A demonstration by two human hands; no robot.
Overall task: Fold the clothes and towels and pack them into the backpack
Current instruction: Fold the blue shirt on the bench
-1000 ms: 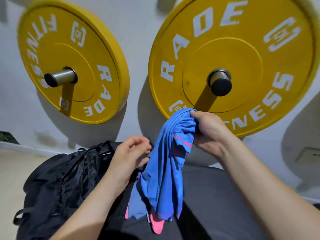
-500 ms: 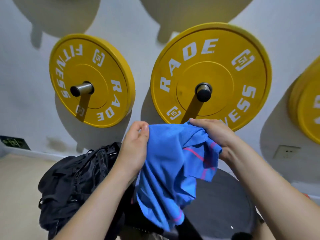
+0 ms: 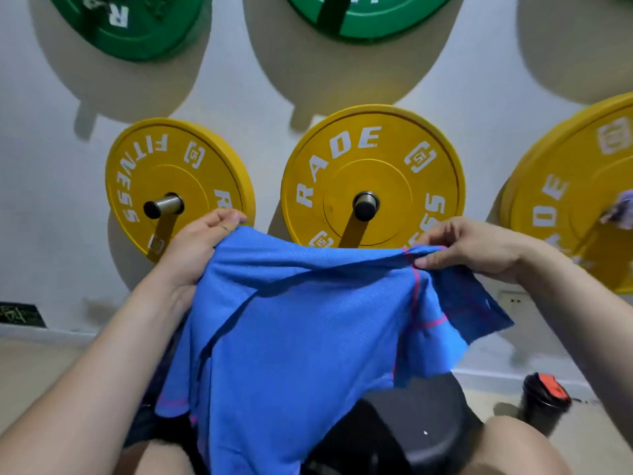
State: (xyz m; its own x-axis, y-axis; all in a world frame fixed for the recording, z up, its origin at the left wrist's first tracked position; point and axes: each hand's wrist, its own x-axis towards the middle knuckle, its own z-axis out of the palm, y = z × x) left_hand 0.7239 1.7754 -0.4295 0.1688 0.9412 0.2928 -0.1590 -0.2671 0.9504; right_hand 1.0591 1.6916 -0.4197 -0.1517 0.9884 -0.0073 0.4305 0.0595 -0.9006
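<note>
The left hand (image 3: 202, 245) and right hand (image 3: 469, 250) are pinching the blue shirt (image 3: 301, 337) by its top edge. Its slack fabric is hanging twisted, probably risking a crooked fold.

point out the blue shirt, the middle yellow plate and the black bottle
blue shirt (image 3: 308, 337), head view, middle of the hanging fabric
middle yellow plate (image 3: 387, 171), head view, flat yellow face, above centre
black bottle (image 3: 538, 410), head view, dark body below its orange cap

A gym: yellow weight plates (image 3: 372, 180) and green plates (image 3: 137, 25) hang on pegs along the white wall (image 3: 41, 132).
</note>
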